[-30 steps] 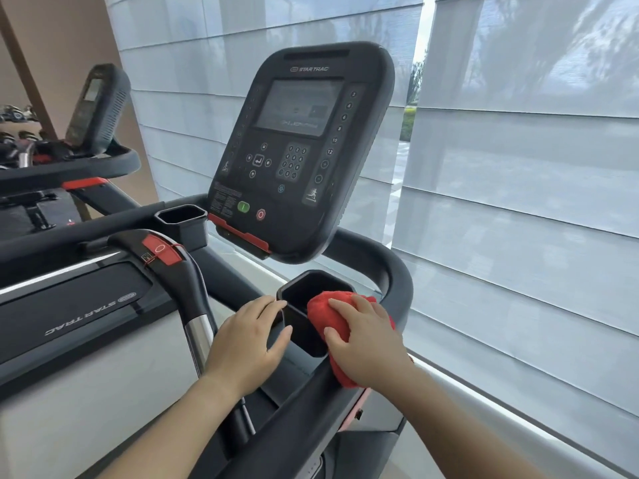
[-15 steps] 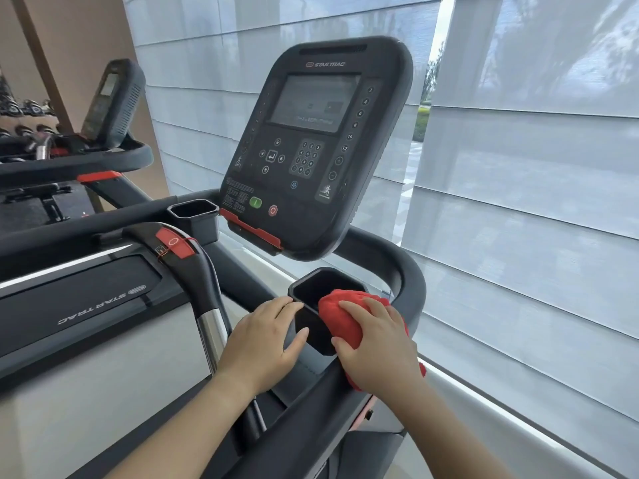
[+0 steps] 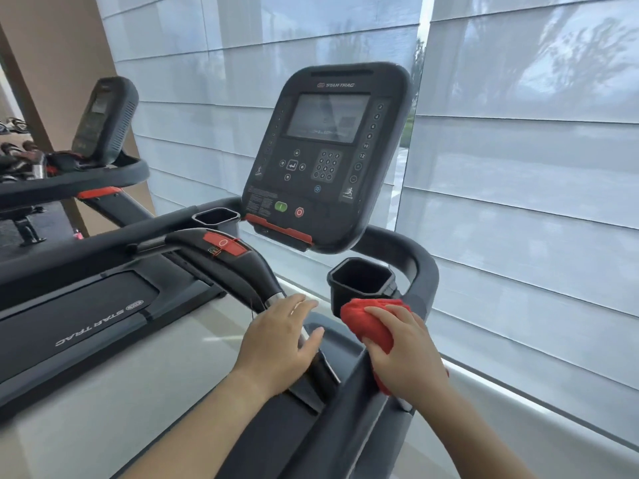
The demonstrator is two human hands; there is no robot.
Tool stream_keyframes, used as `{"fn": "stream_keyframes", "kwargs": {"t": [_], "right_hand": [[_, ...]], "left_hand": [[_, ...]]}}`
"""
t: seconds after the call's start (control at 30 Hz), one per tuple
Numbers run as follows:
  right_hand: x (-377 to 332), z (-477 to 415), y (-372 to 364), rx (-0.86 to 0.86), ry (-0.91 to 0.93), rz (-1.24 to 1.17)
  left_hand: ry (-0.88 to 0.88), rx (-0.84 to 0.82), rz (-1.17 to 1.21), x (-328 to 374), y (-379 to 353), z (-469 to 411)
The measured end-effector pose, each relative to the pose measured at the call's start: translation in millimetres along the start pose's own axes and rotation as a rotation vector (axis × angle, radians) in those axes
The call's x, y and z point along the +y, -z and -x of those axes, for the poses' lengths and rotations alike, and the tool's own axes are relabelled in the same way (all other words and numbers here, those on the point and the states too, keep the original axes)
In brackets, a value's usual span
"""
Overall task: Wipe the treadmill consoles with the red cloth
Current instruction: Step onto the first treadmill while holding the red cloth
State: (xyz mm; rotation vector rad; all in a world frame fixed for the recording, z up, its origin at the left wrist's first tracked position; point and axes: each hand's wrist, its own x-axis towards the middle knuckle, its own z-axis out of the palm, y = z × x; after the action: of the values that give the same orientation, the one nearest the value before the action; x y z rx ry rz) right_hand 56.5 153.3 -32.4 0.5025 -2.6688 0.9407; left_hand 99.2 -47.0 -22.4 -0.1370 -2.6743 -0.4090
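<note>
On my feed from the head camera, the right hand [image 3: 406,354] grasps the bunched red cloth [image 3: 366,321], fingers curled over it, and presses it onto the dark side rail [image 3: 349,402] of the near treadmill, just below the right cup holder [image 3: 361,281]; the cloth's far edge touches the holder's outer wall. The left hand [image 3: 276,344] is released, fingers loosely straight and holding nothing, spread above the grey panel beside the silver-tipped centre grip [image 3: 242,271]; I cannot tell whether the palm rests on it. The Star Trac console [image 3: 328,157] stands tilted above both hands, well apart from the cloth, its screen dark, a green and a red button low on its face. A second cup holder [image 3: 216,217] sits to the console's left, and a red stop tab [image 3: 224,243] marks the top of the centre grip. To the left, the console of a second treadmill [image 3: 103,119] rises over its own handrail. Pale pleated blinds [image 3: 518,167] cover the windows behind both machines
</note>
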Motion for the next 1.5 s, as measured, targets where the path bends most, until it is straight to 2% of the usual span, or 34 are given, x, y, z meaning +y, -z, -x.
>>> {"fn": "stream_keyframes", "kwargs": {"t": [0.23, 0.5, 0.67, 0.9, 1.17, 1.5], "right_hand": [[-57, 80, -5, 0.106, -0.053, -0.057], [-112, 163, -12, 0.087, -0.061, -0.079], [-139, 204, -9, 0.098, -0.044, -0.125], [-186, 265, -11, 0.091, -0.005, -0.144], [-261, 333, -42, 0.034, 0.08, -0.138], [-299, 332, -55, 0.042, 0.088, -0.126]], "left_hand": [[-0.085, -0.047, 0.116, -17, 38, 81], [-0.131, -0.084, 0.111, -24, 60, 165], [-0.073, -0.067, 0.118, -44, 85, 220], [-0.009, -0.072, -0.026, -76, 133, 306], [0.088, -0.095, 0.0, -81, 173, 402], [0.106, -0.07, -0.029, -105, 224, 423]]}}
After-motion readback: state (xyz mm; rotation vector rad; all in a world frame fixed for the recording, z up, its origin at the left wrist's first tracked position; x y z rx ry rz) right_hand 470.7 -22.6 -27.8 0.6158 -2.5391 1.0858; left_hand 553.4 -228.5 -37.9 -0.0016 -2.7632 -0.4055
